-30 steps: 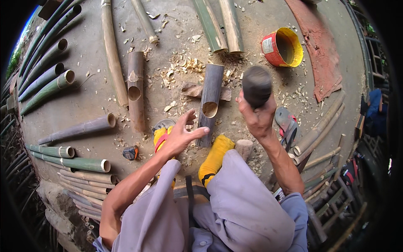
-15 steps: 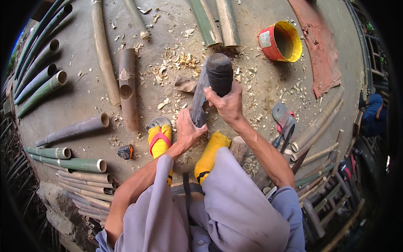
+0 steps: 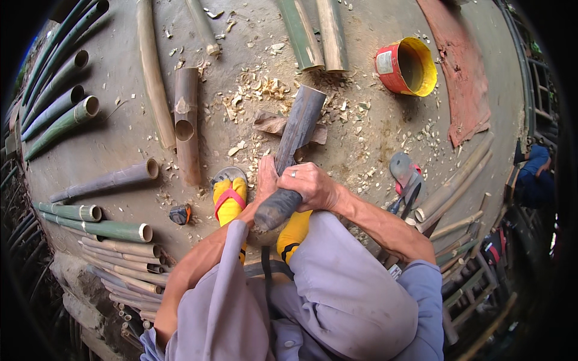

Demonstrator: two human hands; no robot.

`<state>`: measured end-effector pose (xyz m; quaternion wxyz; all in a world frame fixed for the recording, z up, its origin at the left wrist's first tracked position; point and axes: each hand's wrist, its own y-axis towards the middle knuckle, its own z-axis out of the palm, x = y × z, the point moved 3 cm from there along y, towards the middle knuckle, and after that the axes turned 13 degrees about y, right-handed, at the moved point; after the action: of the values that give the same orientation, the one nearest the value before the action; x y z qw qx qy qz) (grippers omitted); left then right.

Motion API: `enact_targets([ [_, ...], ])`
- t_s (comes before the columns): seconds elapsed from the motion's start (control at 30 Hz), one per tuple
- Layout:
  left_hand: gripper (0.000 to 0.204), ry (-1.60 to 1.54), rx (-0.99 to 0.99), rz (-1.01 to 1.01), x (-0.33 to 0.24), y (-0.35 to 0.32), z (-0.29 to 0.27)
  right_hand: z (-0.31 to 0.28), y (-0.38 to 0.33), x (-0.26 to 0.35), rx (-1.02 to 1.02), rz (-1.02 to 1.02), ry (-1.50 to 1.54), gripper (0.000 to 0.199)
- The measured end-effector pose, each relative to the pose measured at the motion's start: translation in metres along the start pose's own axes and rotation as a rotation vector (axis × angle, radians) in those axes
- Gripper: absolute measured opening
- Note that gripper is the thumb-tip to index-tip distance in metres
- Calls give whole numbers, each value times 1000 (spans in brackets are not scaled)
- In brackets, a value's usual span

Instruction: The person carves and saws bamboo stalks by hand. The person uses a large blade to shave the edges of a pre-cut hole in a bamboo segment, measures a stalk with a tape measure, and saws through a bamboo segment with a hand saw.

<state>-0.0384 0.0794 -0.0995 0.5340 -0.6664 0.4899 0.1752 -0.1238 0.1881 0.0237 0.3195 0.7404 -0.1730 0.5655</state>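
Observation:
A dark grey bamboo tube lies tilted on the ground ahead of me, its far end resting over a brown wood block. My left hand grips the tube's near end. My right hand, with a ring on one finger, is shut on a short dark wooden club. The club's thick rounded end points back toward my knees, just below the tube's near end. My feet in yellow socks and sandals rest on either side of it.
Wood chips litter the ground. A second cut tube lies to the left, and green and grey bamboo poles lie further left. A red-and-yellow bucket and red mat are at back right, hand tools at right, a person in blue at the edge.
My right hand has brought the raised club down to the tube's near end. My left hand, open a second ago, has closed on the tube.

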Motion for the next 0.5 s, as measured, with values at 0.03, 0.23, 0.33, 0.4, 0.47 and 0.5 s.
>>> enact_targets([
  [0.03,70,84,-47,46,-4,0,-3,0,-5,0,59,-40,-23,24],
  [0.23,67,258,-139,128,-11,4,-8,16,-28,1,285,-345,-269,11],
  [0.33,66,267,-166,134,-21,2,-13,14,-36,-6,386,-419,-335,10],
  [0.4,66,226,-119,139,-30,-1,-20,13,-45,-13,424,-477,-390,11],
  [0.47,67,200,-99,149,-30,1,-20,12,-57,-22,378,-524,-408,12],
  [0.5,67,190,-94,148,-27,2,-20,11,-57,-24,355,-554,-410,12],
])
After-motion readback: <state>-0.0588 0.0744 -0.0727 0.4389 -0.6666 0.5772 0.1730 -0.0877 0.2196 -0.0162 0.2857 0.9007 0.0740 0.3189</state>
